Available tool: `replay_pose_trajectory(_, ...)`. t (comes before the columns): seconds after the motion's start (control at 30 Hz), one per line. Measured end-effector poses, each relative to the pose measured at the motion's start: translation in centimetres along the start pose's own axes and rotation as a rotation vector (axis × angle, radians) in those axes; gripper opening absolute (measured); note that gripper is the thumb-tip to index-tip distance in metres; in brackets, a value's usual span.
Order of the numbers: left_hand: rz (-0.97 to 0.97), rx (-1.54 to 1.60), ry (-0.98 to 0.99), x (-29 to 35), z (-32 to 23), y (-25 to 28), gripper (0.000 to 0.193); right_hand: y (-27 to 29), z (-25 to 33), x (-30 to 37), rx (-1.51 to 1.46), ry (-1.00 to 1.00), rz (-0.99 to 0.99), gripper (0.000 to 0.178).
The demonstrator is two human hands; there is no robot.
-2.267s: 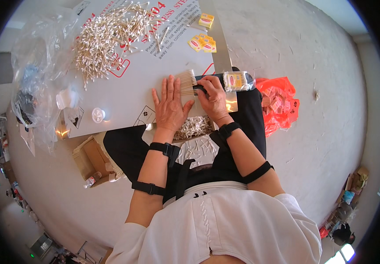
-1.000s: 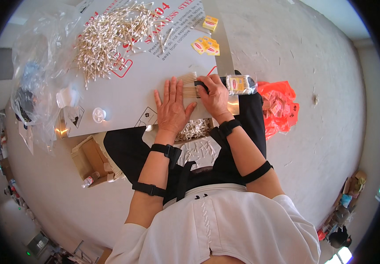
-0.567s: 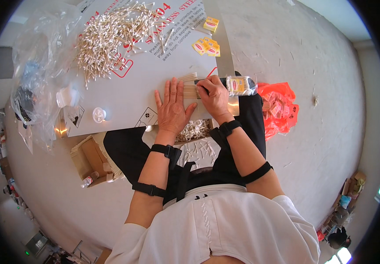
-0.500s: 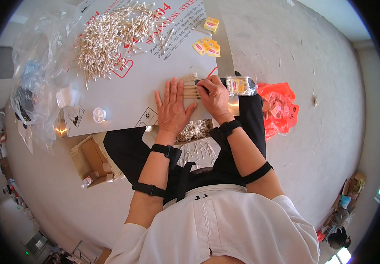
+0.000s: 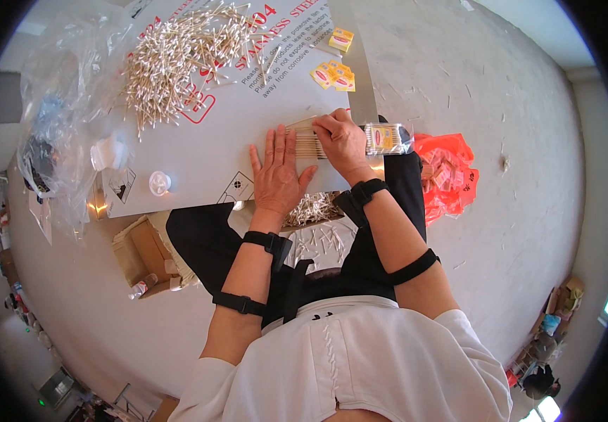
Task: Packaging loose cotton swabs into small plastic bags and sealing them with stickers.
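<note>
Nearest me, a lower batch of swabs (image 5: 312,209) is lying below the near edge of the table (image 5: 205,158); anything slipping off there risks mixing in. My left hand (image 5: 276,177) is lying flat, fingers outstretched and thumb spread, over the left end of a row of swabs (image 5: 307,146) on the table; if I'm pressing unevenly, sticks could be rolling out of line. My right hand (image 5: 343,146) is curling over the row's right end, fingertips bunched; my knuckles are hiding whether they're gripping anything, so I can't tell. Pushing too hard there could be buckling the row, especially where some sticks are slanting along its far side. Just right of that hand, a clear packet (image 5: 386,139) is jutting past the table's edge; one knock could be tipping it off. Farther away, a loose pile of swabs (image 5: 177,60) is sprawling.
</note>
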State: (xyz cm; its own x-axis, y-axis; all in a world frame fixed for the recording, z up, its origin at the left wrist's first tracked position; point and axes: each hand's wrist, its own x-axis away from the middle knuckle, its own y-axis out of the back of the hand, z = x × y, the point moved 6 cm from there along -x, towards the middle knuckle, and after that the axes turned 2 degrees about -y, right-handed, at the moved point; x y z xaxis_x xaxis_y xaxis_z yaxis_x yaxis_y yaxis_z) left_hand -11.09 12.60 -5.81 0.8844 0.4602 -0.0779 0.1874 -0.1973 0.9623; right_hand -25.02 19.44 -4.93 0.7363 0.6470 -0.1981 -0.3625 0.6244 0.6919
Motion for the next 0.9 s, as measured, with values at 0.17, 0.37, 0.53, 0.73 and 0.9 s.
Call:
replay_pose_trajectory(0.17,0.001,-0.007,-0.001,0.0,0.1,0.1,0.082,-0.4,-0.2,0.2,-0.029,0.003,0.060,0.007)
replay_pose_trajectory(0.37,-0.007,-0.020,-0.001,0.2,0.2,0.1,0.081,-0.8,0.4,-2.1,-0.126,0.020,0.005,0.009)
replay_pose_trajectory(0.53,-0.011,-0.022,-0.015,0.0,-0.2,0.0,0.080,-2.7,-0.1,-5.0,0.078,0.053,0.110,0.006)
replay_pose_trajectory(0.73,-0.001,-0.030,-0.027,0.2,-0.1,-0.1,0.082,-0.9,-0.6,-4.7,-0.110,0.112,-0.005,0.020)
replay_pose_trajectory(0.9,-0.047,0.085,-0.055,0.2,0.6,1.2,0.083,1.6,-1.1,-0.8,-0.346,-0.070,0.300,0.053)
